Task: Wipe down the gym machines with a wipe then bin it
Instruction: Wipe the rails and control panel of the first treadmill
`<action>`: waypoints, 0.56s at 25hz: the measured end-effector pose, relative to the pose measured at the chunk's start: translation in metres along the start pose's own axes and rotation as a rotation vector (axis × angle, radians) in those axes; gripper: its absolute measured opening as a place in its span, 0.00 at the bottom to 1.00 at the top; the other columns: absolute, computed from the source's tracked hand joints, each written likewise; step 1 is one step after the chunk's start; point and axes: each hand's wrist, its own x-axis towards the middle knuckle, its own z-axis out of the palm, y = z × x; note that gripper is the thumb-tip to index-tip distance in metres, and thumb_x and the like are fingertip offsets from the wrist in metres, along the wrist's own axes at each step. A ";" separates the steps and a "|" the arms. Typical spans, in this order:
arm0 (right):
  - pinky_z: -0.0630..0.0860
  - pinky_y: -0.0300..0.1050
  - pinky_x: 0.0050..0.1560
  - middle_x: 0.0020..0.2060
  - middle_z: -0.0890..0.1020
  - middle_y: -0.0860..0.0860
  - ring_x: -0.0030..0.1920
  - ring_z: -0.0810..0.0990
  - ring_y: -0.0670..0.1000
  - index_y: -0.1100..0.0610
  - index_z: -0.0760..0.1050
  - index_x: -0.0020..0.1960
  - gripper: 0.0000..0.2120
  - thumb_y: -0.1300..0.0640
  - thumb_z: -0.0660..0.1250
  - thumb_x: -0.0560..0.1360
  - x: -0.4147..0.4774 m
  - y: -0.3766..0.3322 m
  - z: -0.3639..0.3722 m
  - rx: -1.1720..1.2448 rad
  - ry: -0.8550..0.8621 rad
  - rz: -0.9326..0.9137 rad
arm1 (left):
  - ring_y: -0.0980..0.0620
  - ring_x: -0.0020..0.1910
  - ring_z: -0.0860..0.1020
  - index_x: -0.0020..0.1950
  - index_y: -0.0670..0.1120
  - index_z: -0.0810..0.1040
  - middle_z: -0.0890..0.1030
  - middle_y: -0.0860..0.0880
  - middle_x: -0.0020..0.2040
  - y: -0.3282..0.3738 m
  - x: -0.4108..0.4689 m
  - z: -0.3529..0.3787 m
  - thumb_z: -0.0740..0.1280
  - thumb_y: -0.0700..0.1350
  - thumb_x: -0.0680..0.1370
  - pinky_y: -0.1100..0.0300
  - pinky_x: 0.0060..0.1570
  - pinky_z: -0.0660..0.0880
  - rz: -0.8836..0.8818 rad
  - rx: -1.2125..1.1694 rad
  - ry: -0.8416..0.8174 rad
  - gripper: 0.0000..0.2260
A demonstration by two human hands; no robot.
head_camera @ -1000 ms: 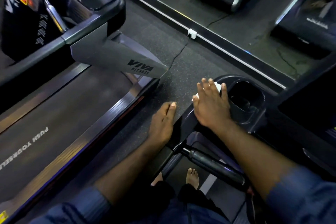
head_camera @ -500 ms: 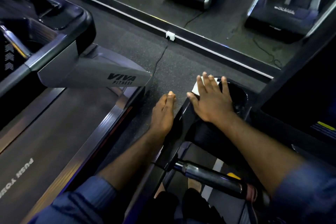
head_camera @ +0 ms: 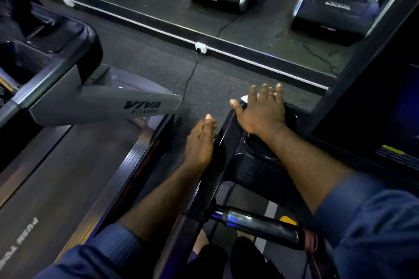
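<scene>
1. Right of centre in the frame, the right hand [head_camera: 260, 113] lies flat with fingers straight and spread, pressing the white wipe [head_camera: 244, 98] onto the treadmill console [head_camera: 224, 130]; only a sliver of the wipe shows.
2. Just left of it, the left hand [head_camera: 199, 142] rests open against the console's side edge, holding nothing.
3. Wiping is the step in hand. The next move probably calls for sweeping the wipe over the cup holder [head_camera: 293, 118].

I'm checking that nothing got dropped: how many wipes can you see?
1. The white wipe lies under the right hand on the black treadmill console, mostly covered; another could be hidden beneath.
</scene>
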 end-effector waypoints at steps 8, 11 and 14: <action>0.40 0.58 0.82 0.83 0.37 0.60 0.83 0.34 0.57 0.61 0.37 0.83 0.43 0.32 0.43 0.82 -0.153 -0.023 0.052 0.108 0.074 -0.452 | 0.60 0.53 0.83 0.52 0.56 0.83 0.86 0.56 0.49 -0.001 -0.018 0.009 0.52 0.64 0.86 0.53 0.62 0.76 0.012 0.094 0.056 0.22; 0.42 0.59 0.82 0.83 0.42 0.61 0.84 0.40 0.59 0.62 0.40 0.84 0.42 0.34 0.39 0.81 -0.114 -0.020 0.045 0.045 0.130 -0.399 | 0.54 0.52 0.83 0.54 0.53 0.83 0.86 0.53 0.49 -0.002 -0.025 0.013 0.50 0.65 0.85 0.49 0.62 0.76 0.082 0.173 0.052 0.26; 0.40 0.59 0.82 0.83 0.41 0.63 0.83 0.40 0.60 0.64 0.39 0.83 0.43 0.35 0.31 0.79 -0.072 -0.026 0.027 0.116 0.074 -0.265 | 0.51 0.49 0.82 0.53 0.51 0.81 0.84 0.52 0.47 -0.005 -0.025 0.016 0.48 0.66 0.85 0.46 0.60 0.76 0.139 0.221 0.068 0.27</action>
